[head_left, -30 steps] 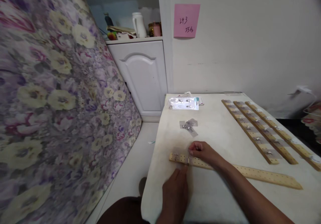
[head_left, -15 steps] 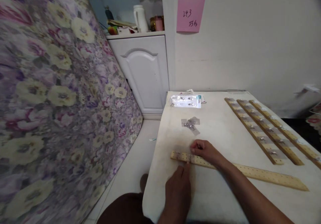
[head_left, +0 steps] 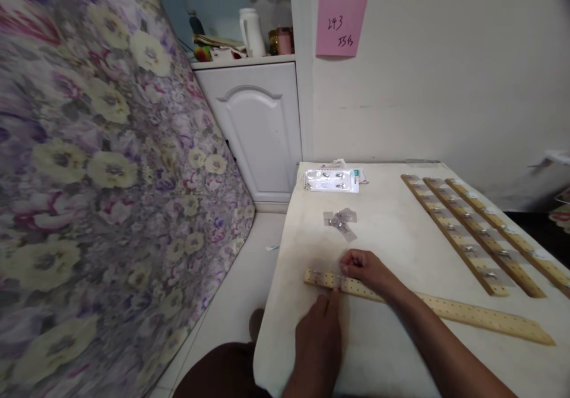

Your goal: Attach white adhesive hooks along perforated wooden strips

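Note:
A long pale wooden strip (head_left: 481,315) with rows of small holes lies slantwise across the table. Small clear plastic pieces (head_left: 317,275) sit on its left end. My right hand (head_left: 363,266) is at the strip's far edge, thumb and forefinger pinched on a clear plastic piece (head_left: 339,280). From the near side, my left hand (head_left: 319,329) reaches up, its fingertip at the strip's near edge just under that piece and its other fingers curled. Beyond the hands lies a small pile of clear plastic pieces with shiny metal bits (head_left: 341,221).
Several similar wooden strips (head_left: 452,231) bearing clear pieces lie at the right of the white table (head_left: 378,350). A clear package with metal parts (head_left: 332,180) rests at the back. A flowered curtain (head_left: 111,208) hangs left; a white cabinet (head_left: 262,136) stands behind.
The view has shifted slightly. Both hands stay at the same spot on the strip, with hardly any visible movement.

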Motion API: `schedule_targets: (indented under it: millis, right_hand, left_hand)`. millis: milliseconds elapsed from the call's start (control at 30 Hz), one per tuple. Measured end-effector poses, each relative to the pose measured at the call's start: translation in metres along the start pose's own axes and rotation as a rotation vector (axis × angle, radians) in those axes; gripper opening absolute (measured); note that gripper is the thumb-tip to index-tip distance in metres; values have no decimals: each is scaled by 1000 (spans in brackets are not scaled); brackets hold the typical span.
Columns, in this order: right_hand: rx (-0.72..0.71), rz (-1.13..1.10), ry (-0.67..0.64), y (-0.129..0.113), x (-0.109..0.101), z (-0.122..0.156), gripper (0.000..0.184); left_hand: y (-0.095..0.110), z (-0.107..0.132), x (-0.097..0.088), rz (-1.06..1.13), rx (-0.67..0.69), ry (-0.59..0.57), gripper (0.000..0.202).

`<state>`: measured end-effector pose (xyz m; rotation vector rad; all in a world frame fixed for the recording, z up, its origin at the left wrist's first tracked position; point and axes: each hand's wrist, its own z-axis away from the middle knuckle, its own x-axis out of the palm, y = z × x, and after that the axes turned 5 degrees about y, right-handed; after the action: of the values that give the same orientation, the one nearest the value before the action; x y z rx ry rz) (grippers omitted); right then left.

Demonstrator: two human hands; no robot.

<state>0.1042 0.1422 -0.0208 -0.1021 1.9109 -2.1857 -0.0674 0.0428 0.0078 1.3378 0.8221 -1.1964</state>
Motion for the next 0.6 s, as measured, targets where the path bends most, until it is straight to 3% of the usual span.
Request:
schedule_targets:
  millis: [600]
  right_hand:
    - [2,-9,3,0,0,1,17]
  left_hand:
    - [1,0,-1,19,10,-3,51]
